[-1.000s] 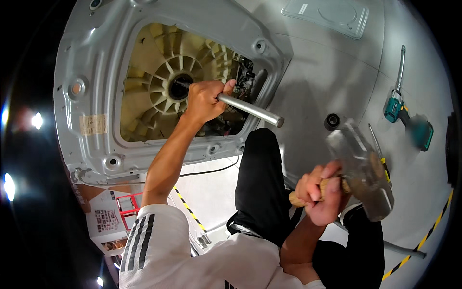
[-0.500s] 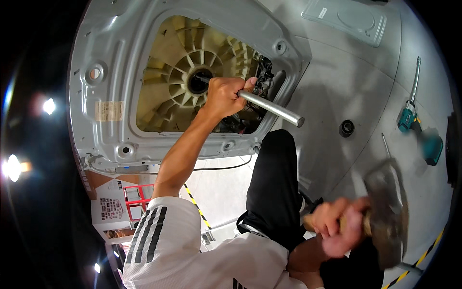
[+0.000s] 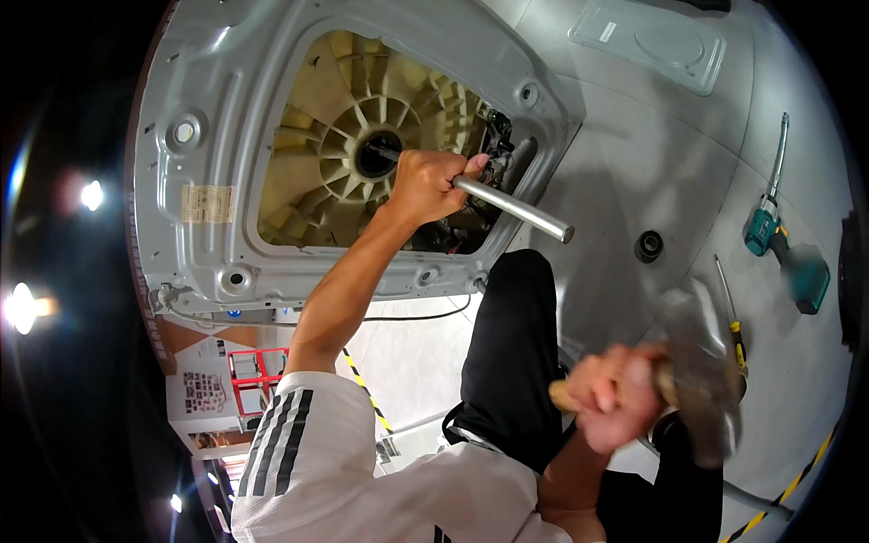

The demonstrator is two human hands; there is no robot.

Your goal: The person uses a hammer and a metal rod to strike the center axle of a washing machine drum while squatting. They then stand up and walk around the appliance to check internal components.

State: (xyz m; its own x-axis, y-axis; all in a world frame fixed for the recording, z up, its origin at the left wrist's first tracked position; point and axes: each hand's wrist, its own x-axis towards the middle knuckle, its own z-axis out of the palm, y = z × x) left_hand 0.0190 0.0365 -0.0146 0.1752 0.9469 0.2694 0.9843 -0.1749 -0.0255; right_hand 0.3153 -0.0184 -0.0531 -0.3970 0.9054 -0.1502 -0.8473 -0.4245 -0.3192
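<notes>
I have the left arm reaching up and away from me, its bare left forearm running on a slant from the elbow toward the upper right. The left wrist sits almost in line with it. My left grip is closed in a fist, back of the hand toward me, with the thumb pointing out to the right. My right grip is lower, well apart, fingers curled tight and blurred; the right forearm rises steeply beneath it.
</notes>
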